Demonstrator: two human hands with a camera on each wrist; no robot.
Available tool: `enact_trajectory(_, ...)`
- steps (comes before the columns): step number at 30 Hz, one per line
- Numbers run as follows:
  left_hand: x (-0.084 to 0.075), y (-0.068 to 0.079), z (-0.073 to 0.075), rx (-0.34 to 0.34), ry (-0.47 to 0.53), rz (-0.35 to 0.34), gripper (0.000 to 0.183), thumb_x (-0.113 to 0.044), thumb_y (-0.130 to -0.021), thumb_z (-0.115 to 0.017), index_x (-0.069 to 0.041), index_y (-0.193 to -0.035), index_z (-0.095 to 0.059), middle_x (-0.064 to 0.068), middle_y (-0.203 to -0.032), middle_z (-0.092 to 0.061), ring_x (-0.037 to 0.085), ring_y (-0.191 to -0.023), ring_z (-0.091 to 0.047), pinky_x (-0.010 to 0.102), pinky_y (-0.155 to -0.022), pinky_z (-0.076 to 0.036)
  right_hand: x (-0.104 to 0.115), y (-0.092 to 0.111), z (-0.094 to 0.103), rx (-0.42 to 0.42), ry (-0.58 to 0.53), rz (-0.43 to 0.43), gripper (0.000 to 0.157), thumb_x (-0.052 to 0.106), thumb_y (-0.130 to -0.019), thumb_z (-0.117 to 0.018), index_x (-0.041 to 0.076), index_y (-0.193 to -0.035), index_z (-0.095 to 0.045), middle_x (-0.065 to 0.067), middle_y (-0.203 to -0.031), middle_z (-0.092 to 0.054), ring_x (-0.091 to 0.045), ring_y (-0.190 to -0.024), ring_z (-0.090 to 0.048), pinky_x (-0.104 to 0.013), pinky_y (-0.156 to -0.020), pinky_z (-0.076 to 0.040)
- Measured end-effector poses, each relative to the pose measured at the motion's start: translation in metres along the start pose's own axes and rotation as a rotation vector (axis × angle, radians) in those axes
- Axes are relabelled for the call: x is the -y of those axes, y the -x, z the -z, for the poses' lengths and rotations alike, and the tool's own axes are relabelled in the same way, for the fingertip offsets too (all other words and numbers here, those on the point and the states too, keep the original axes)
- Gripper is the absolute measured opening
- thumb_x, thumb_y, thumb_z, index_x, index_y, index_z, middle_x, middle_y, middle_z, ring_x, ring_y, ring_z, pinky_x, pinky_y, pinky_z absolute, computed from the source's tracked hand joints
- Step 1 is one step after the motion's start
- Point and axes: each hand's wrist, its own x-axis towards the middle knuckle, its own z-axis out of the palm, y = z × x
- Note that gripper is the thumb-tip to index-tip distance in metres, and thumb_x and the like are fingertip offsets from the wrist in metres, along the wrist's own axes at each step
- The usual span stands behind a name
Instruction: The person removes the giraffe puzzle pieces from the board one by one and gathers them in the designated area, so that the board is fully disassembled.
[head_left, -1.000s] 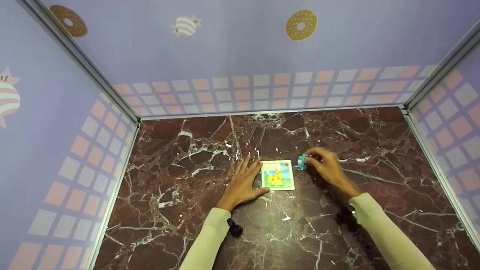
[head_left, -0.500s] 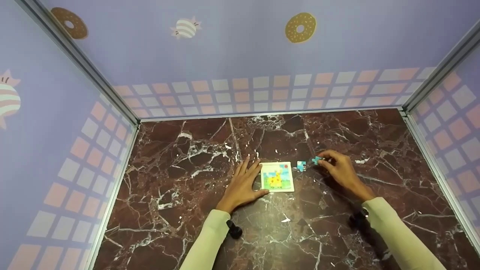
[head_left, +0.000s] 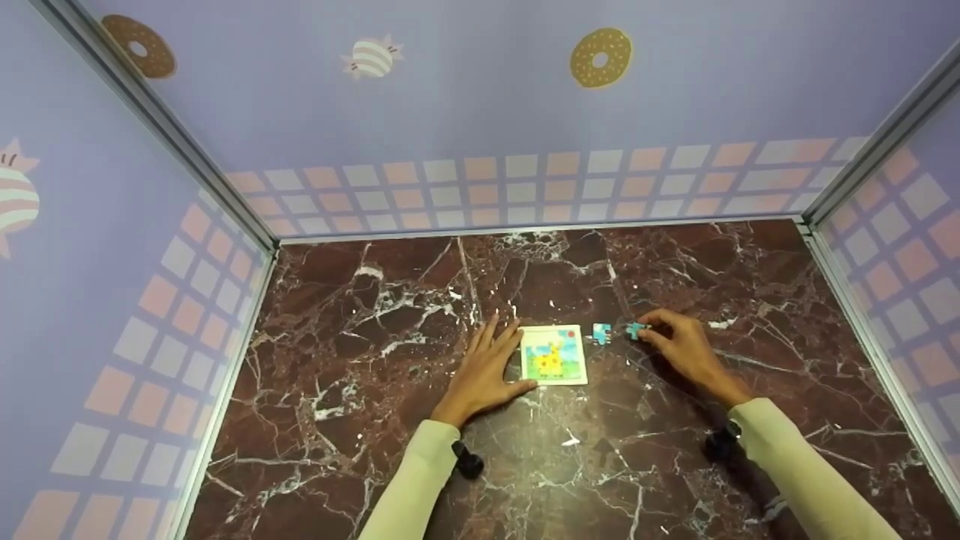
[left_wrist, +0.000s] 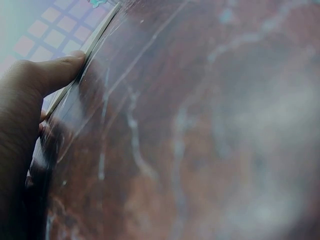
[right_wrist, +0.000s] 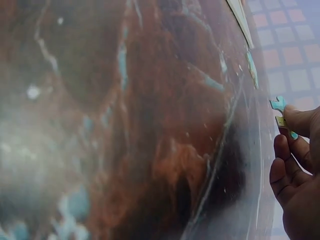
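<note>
A small square jigsaw board [head_left: 555, 356] with a yellow giraffe picture lies flat in the head view. My left hand [head_left: 484, 367] rests along its left side, fingers spread and straight, thumb at the lower left corner. Just right of the board a blue jigsaw piece [head_left: 601, 334] lies on the table. Farther right, my right hand [head_left: 682, 349] pinches another blue puzzle piece [head_left: 635, 331] between thumb and fingers. In the right wrist view that pinched piece shows blue with a yellow part, held off the surface.
The tabletop [head_left: 360, 420] is dark red marble with white veins. A purple wall [head_left: 480, 112] with printed tiles and sweets rises behind it, with further walls left and right. Small white marks, such as one spot [head_left: 571, 442], dot the surface.
My right hand has moved right, away from the piece beside the board, which lies free now. It holds another piece, turned slightly since half a second ago. My left hand stays in place.
</note>
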Motion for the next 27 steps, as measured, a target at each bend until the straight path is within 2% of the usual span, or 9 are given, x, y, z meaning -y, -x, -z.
enact_trajectory(6,0.000,0.000,0.000,0.000,-0.012,0.014,0.106,-0.078,-0.095,-0.065,-0.015,-0.174,-0.035,-0.003,-0.185,-0.018,0.030,-0.172,0.001,0.051,-0.138,0.001,0.000,-0.003,-0.008,0.050,0.009,0.005,0.013,-0.005,-0.095,-0.082,0.000,-0.106,-0.082,-0.013,-0.099,-0.082,-0.016,-0.085,-0.071,-0.012,-0.075,-0.051)
enact_trajectory(11,-0.002,0.000,0.000,-0.004,0.009,0.001,0.105,-0.078,-0.096,-0.064,-0.016,-0.174,-0.035,-0.002,-0.185,-0.019,0.030,-0.172,0.000,0.053,-0.139,-0.001,-0.002,-0.005,-0.008,0.074,0.075,0.020,0.012,-0.005,-0.096,-0.081,0.001,-0.107,-0.081,-0.011,-0.098,-0.081,-0.020,-0.083,-0.072,-0.018,-0.073,-0.053)
enact_trajectory(16,-0.002,-0.001,0.001,-0.014,0.003,-0.009,0.103,-0.077,-0.096,-0.064,-0.015,-0.174,-0.036,-0.001,-0.184,-0.021,0.031,-0.172,-0.001,0.054,-0.139,-0.002,-0.004,-0.007,-0.009,0.071,0.132,0.067,0.012,-0.005,-0.095,-0.082,0.000,-0.106,-0.081,-0.009,-0.097,-0.076,-0.020,-0.082,-0.066,-0.023,-0.071,-0.051)
enact_trajectory(20,-0.002,-0.002,0.002,-0.027,0.000,-0.014,0.103,-0.076,-0.096,-0.065,-0.014,-0.173,-0.037,0.000,-0.184,-0.023,0.033,-0.172,-0.004,0.056,-0.138,-0.004,-0.004,-0.009,-0.011,0.072,0.149,0.074,0.012,-0.002,-0.095,-0.083,-0.001,-0.107,-0.081,-0.010,-0.095,-0.069,-0.018,-0.078,-0.059,-0.026,-0.068,-0.047)
enact_trajectory(27,-0.001,0.002,0.001,-0.007,-0.001,-0.002,0.105,-0.078,-0.096,-0.063,-0.015,-0.174,-0.035,-0.001,-0.184,-0.020,0.033,-0.172,-0.002,0.054,-0.139,-0.002,-0.006,-0.008,-0.018,0.066,0.166,0.078,0.013,-0.002,-0.096,-0.082,-0.004,-0.109,-0.082,-0.013,-0.100,-0.068,-0.023,-0.084,-0.064,-0.032,-0.073,-0.051)
